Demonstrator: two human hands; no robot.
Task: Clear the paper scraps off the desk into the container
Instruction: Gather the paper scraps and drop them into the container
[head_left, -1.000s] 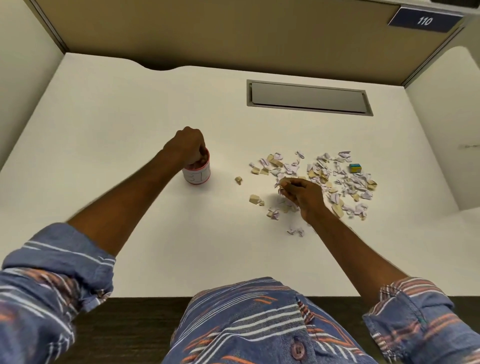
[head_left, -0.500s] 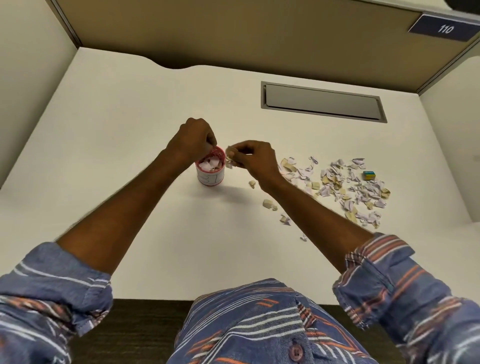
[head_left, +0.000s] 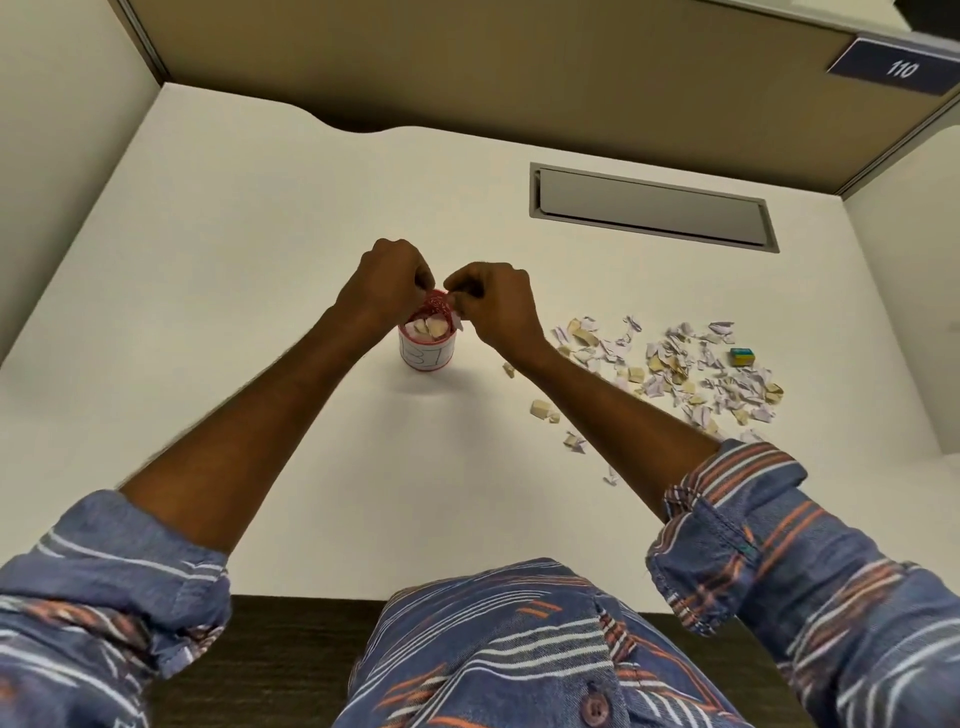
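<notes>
On the white desk (head_left: 234, 270), the left hand (head_left: 387, 283) has its fingers curled on the far rim of the small red-and-white cup (head_left: 427, 351), which has scraps inside, while the right hand (head_left: 496, 306) pinches a paper scrap (head_left: 457, 320) at the cup's rim, and the pile of scraps (head_left: 691, 369) lies apart on the right.

Counted: two hands, left hand (head_left: 387, 283) and right hand (head_left: 496, 301). One container (head_left: 427, 353) directly under them, with three pieces visible inside. Loose paper scraps (head_left: 675, 364) right of the right hand: several dozen, too dense for an exact tally, plus about five strays beside its forearm. One coloured block (head_left: 742, 356) further right.
</notes>
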